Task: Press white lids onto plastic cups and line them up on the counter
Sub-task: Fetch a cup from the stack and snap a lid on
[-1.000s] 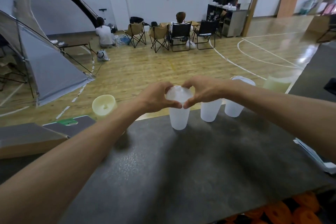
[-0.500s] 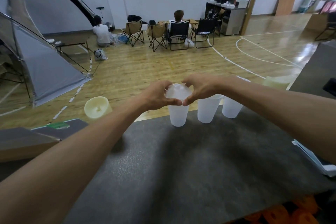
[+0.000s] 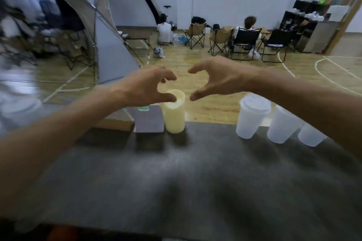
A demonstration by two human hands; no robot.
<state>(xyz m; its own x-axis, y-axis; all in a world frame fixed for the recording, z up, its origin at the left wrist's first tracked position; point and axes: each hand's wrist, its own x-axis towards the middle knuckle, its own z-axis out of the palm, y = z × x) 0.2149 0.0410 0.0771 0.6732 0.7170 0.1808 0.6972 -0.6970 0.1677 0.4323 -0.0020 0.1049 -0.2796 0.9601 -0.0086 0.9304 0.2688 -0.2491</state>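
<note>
Two hands hang above the far edge of the dark counter (image 3: 195, 172), both empty, fingers spread and loosely bent. The left hand (image 3: 145, 86) is on the left, thumb and forefinger apart in a wide C, its thumb tip in front of the top of a cream-yellow cylinder (image 3: 175, 112) that stands upright at the counter's far edge; whether the thumb touches it cannot be told. Just left of that cylinder sits a dark block (image 3: 149, 121). The right hand (image 3: 219, 77) mirrors the left, gripping nothing, with a clear gap between the two hands.

Further right, below the right forearm, three translucent plastic cups stand in a row along the far edge. The nearest cup (image 3: 249, 121) wears a white lid (image 3: 254, 102) and stands well apart from both hands, to the right of and lower than the right hand. The middle cup (image 3: 282, 129) and the last cup (image 3: 311, 137) are partly hidden by the forearm, so their tops cannot be made out.
</note>
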